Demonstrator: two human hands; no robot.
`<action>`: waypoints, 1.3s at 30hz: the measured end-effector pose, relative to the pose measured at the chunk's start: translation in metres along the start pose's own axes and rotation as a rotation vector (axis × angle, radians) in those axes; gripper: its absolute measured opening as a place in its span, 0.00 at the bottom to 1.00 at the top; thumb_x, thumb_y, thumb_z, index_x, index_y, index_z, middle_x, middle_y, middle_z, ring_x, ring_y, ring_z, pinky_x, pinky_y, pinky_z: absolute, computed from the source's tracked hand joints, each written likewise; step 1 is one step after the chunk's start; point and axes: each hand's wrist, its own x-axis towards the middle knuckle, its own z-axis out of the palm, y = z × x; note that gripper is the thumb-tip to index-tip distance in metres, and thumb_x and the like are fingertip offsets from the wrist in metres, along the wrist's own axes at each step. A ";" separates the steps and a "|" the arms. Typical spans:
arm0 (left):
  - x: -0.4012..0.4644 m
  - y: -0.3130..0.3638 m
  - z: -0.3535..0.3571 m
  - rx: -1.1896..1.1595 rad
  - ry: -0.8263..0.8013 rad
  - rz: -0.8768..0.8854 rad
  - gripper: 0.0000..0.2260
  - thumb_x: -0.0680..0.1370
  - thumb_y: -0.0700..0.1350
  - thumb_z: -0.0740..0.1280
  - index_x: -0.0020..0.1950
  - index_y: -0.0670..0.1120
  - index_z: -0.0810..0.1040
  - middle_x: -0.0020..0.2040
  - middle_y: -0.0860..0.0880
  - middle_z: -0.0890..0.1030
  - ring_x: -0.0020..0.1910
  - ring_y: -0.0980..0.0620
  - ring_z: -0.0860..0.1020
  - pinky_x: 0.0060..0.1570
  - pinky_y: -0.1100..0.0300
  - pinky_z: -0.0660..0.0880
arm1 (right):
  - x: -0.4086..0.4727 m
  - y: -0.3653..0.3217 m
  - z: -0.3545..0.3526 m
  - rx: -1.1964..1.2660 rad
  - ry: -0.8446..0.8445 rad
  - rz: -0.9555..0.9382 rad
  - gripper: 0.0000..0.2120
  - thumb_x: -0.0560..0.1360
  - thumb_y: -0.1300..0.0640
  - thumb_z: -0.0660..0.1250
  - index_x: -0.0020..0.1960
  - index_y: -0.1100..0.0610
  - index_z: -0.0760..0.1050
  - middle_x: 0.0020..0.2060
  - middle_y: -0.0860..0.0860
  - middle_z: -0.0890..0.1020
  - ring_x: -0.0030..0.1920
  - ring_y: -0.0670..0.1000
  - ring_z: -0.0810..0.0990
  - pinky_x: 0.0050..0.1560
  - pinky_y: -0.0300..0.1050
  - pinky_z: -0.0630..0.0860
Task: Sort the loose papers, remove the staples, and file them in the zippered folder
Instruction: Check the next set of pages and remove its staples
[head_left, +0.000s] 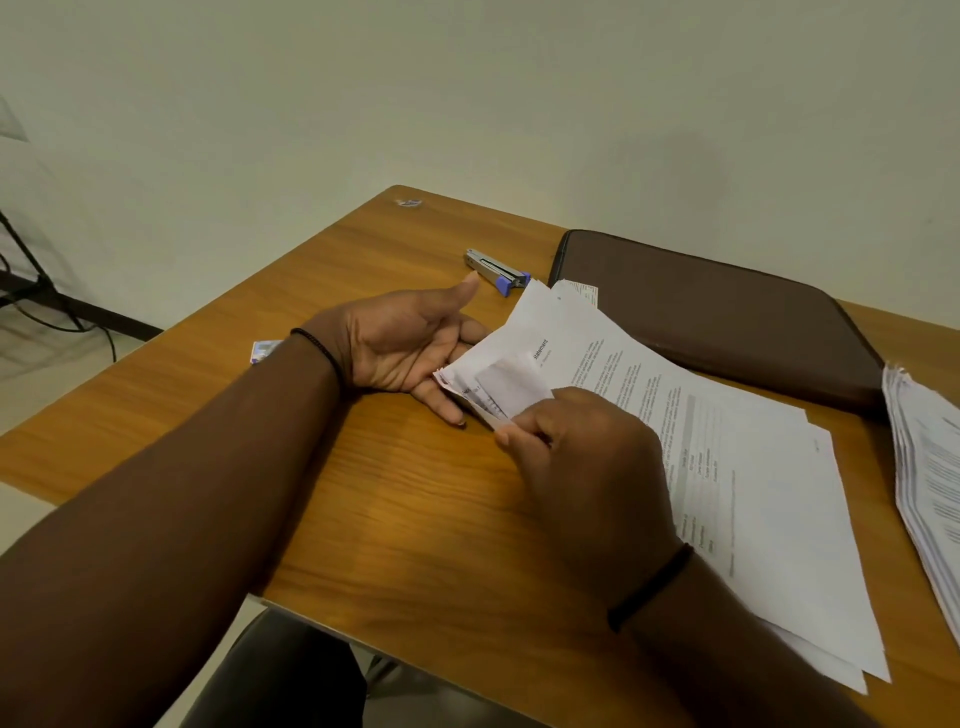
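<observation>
**Hands working a corner of the papers**

The left hand (410, 348) is lying palm up on the worktop (395, 499), fingers straight and relaxed, its fingertips reaching under the near corner of the papers (727, 467). The right hand (576, 447) is pinching that same corner between thumb and curled fingers, at about 4 o'clock from the left hand, and a small flap of the top sheet is folding back there. Whether a staple is sitting in the corner is too small to tell.

The papers are lying fanned across the worktop, running from the centre toward 5 o'clock, with printed text showing on the top sheet. The folder (717, 317), dark brown and lying flat and closed, is sitting at 2 o'clock from the hands, its near edge touching or tucked just under the far edge of the papers. A second stack (930, 483) is resting at 3 o'clock, at the frame's right edge, just beside the folder's near corner.

A stapler (496, 267), grey with a blue end, is lying at 12 o'clock from the left hand, just beyond the thumb. A small card (265, 351) is peeking out at 9 o'clock, partly hidden behind the left wrist.
</observation>
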 end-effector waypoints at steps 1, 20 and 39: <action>0.000 0.000 -0.001 -0.001 -0.004 0.001 0.38 0.78 0.68 0.49 0.73 0.39 0.71 0.65 0.35 0.78 0.58 0.38 0.82 0.46 0.46 0.84 | 0.001 -0.001 -0.002 0.041 -0.010 0.057 0.11 0.74 0.48 0.74 0.38 0.54 0.83 0.35 0.47 0.81 0.35 0.45 0.78 0.35 0.41 0.78; -0.003 0.003 0.012 -0.085 0.153 -0.032 0.15 0.78 0.34 0.60 0.62 0.36 0.80 0.62 0.37 0.81 0.55 0.41 0.84 0.50 0.49 0.80 | 0.013 0.010 -0.023 0.102 0.428 0.169 0.21 0.83 0.54 0.53 0.57 0.63 0.82 0.50 0.57 0.84 0.52 0.50 0.82 0.51 0.21 0.71; -0.003 -0.001 0.009 -0.042 0.156 -0.026 0.21 0.80 0.52 0.61 0.64 0.38 0.77 0.58 0.37 0.82 0.50 0.42 0.85 0.47 0.48 0.82 | 0.003 -0.008 -0.008 0.168 0.055 0.136 0.10 0.72 0.46 0.76 0.40 0.52 0.84 0.36 0.44 0.84 0.35 0.43 0.81 0.34 0.38 0.78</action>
